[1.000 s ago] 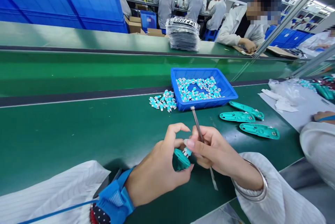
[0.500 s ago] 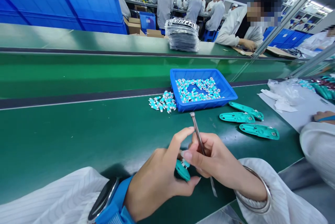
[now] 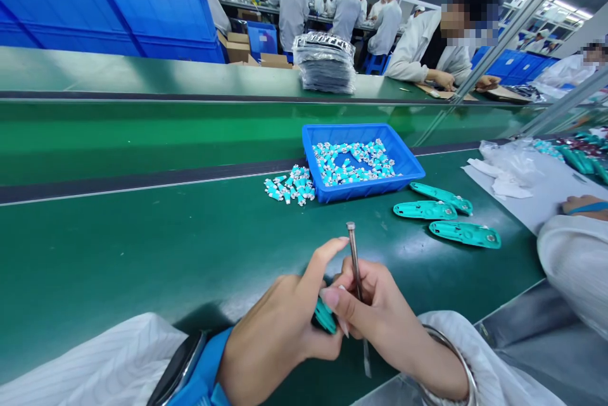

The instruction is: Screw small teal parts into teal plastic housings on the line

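The teal plastic piece (image 3: 325, 316) is between the two hands, just above the desk (image 3: 142, 254), and the fingers hide most of it, so I cannot see its small details well. The left hand (image 3: 273, 336) clamps this piece, with the fingers curled around it, and the right hand (image 3: 375, 317) is pressed close beside it, holding a slim metal tool (image 3: 354, 260) nearly upright between the thumb and fingers. So the hands are together, and each one is closed on its own thing. For such small work, it seems best to keep the piece firm in one hand and to move the tool slowly, with short and steady motions. Ahead of the hands, a blue plastic tray (image 3: 361, 194) holds many small teal-and-white parts (image 3: 354, 162), and a loose pile of similar parts (image 3: 289, 184) lies on the desk just left of the tray. Ahead and to the right of the hands are three long teal plastic covers (image 3: 425, 209), lying near the tray. Farther right, a co-worker's hand (image 3: 579, 203) is at the desk, beyond a white sleeve (image 3: 577, 266).
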`<action>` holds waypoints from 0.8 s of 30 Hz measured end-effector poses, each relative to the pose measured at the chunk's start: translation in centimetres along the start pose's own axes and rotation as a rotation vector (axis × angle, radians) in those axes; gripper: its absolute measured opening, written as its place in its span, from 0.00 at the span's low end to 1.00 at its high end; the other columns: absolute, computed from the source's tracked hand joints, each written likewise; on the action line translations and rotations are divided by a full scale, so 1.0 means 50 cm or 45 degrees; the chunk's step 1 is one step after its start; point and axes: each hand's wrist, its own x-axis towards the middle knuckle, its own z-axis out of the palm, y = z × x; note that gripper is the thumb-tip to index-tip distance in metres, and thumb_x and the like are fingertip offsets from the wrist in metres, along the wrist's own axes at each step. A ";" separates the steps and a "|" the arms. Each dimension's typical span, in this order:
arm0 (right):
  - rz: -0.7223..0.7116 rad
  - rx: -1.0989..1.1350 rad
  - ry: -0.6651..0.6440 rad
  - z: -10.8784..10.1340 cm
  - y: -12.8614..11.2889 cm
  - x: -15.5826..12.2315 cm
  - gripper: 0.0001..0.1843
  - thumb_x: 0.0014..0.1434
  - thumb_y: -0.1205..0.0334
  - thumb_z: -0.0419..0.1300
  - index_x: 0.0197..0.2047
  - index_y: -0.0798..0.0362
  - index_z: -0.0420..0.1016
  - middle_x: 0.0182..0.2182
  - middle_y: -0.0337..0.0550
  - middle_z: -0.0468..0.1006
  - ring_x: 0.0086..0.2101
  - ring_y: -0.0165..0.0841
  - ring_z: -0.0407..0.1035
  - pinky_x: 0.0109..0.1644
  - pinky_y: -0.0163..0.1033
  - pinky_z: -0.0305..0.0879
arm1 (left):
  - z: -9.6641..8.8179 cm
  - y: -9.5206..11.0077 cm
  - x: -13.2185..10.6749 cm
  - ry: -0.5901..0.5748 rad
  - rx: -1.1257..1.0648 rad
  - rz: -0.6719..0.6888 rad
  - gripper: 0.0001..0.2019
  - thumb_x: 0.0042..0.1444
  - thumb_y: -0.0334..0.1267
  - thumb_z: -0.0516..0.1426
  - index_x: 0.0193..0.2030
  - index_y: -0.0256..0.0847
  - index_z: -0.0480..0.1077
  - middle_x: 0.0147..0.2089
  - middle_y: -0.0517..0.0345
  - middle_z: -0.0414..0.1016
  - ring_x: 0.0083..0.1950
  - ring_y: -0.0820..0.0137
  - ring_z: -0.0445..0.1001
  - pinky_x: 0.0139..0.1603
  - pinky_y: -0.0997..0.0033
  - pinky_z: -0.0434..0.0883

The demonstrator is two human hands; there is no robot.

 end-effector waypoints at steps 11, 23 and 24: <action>0.142 0.286 -0.120 -0.017 0.027 0.036 0.23 0.44 0.51 0.69 0.26 0.54 0.57 0.12 0.25 0.56 0.13 0.16 0.44 0.14 0.25 0.38 | -0.002 -0.020 0.030 0.044 0.019 -0.042 0.40 0.39 0.35 0.55 0.62 0.48 0.46 0.24 0.69 0.72 0.24 0.70 0.71 0.25 0.77 0.62; -0.122 0.400 0.617 -0.308 0.027 -0.091 0.26 0.45 0.50 0.67 0.20 0.54 0.53 0.14 0.24 0.48 0.15 0.16 0.31 0.14 0.25 0.34 | -0.026 -0.066 0.040 0.122 -0.188 -0.077 0.28 0.48 0.38 0.55 0.57 0.45 0.53 0.48 0.52 0.67 0.50 0.65 0.68 0.52 0.61 0.66; -0.166 0.377 0.757 -0.325 0.028 -0.113 0.26 0.44 0.50 0.68 0.19 0.54 0.54 0.14 0.25 0.48 0.15 0.16 0.33 0.13 0.25 0.36 | -0.025 -0.063 0.039 0.115 -0.220 -0.077 0.26 0.49 0.37 0.54 0.56 0.44 0.53 0.47 0.52 0.68 0.48 0.66 0.69 0.52 0.62 0.67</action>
